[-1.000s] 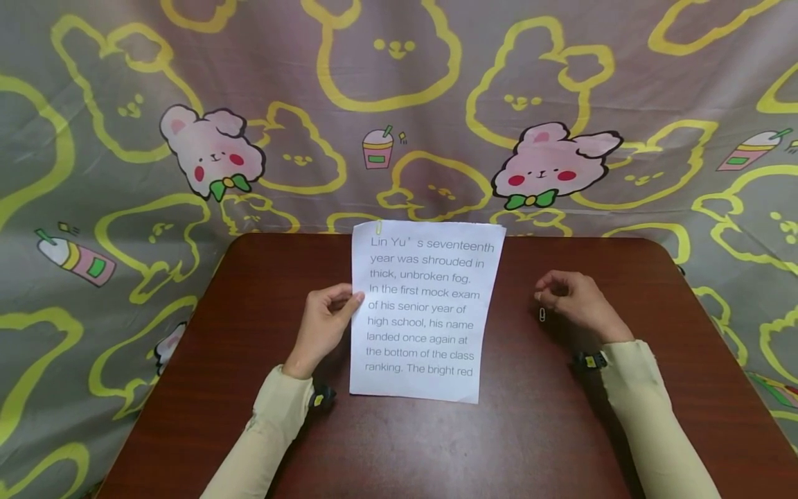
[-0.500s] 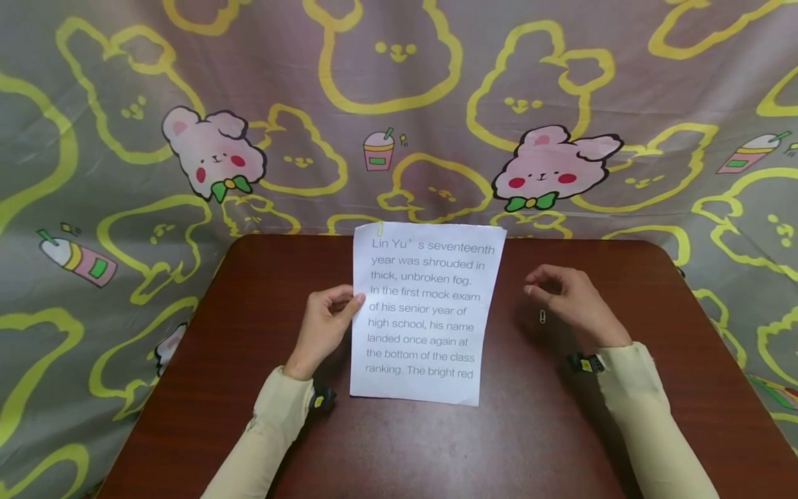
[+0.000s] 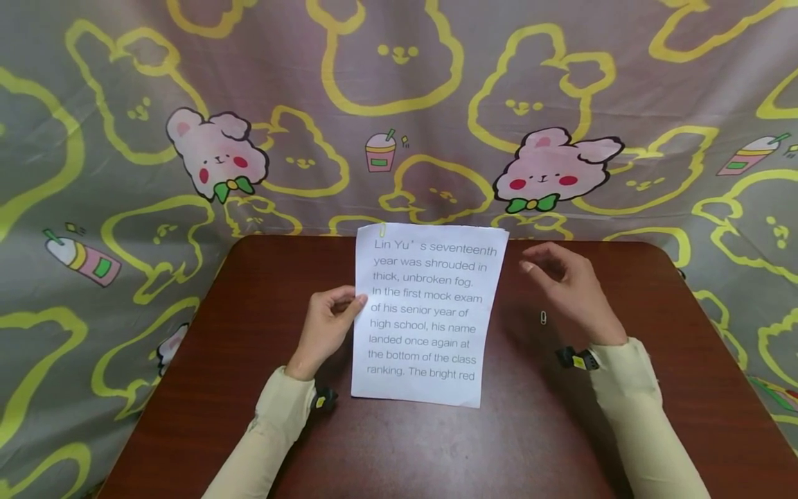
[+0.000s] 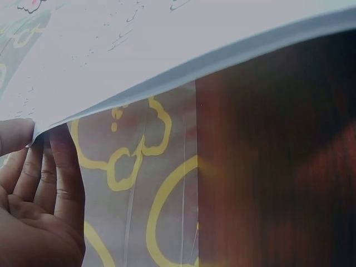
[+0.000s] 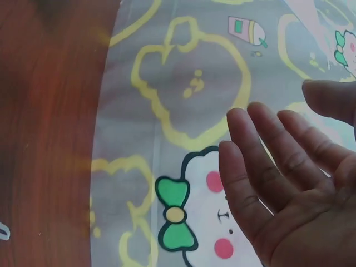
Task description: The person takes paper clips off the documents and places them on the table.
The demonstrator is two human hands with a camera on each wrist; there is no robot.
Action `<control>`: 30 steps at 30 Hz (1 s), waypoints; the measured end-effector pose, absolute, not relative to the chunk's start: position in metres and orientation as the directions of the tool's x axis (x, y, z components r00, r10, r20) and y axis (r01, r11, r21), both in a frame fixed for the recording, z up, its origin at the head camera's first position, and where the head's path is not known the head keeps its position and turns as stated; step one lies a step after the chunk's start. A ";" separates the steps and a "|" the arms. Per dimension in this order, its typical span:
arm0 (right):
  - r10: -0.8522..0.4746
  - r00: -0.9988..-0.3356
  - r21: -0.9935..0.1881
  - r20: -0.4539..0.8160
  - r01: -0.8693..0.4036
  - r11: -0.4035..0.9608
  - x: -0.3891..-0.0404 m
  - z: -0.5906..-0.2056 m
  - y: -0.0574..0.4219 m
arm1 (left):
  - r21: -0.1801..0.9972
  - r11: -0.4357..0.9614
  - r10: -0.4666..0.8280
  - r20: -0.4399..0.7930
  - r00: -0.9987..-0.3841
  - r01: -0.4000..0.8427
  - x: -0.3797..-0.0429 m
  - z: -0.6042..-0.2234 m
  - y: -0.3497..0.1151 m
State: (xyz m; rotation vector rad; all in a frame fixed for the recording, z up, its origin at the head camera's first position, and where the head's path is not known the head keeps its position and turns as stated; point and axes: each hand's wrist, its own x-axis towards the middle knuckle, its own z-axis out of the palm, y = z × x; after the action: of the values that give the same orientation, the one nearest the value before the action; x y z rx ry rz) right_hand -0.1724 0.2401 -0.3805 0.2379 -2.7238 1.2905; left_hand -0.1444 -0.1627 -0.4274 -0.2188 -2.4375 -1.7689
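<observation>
My left hand (image 3: 325, 327) pinches the left edge of an upright stack of printed paper sheets (image 3: 427, 315) between thumb and fingers. In the left wrist view, the hand (image 4: 41, 189) grips the paper (image 4: 144, 50) at its edge, and the sheets bow above the table. A yellow paper clip (image 3: 382, 230) sits on the top edge near the left corner. To the right of the sheets my right hand (image 3: 573, 294) hovers, thumb apart from relaxed fingers, holding nothing. Below its fingers a pale paper clip (image 3: 543, 317) lies on the table; the right wrist view catches part of that clip (image 5: 4, 231).
The dark reddish-brown table (image 3: 424, 450) has rounded far corners. Behind and beside it hangs a grey cloth (image 3: 430, 55) with yellow outlines and pink bunny heads. A black wrist camera (image 3: 576, 358) is strapped at the right cuff.
My right hand has risen away from the loose paper clip and shifted slightly left toward the paper, with thumb and fingers spreading apart. The left hand keeps its hold on the sheets.
</observation>
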 end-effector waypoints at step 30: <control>-0.147 -0.924 -0.766 0.353 -0.376 0.522 -0.192 -0.328 0.188 | 0.933 0.295 0.051 0.199 -0.979 0.205 -0.144 -0.425 -0.162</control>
State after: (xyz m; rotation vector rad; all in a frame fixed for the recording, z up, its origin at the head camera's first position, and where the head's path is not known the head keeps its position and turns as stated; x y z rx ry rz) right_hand -0.1922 0.1885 -0.3280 0.4413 -2.5193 1.3556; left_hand -0.1443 -0.1619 -0.4251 -0.2413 -2.4201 -1.7749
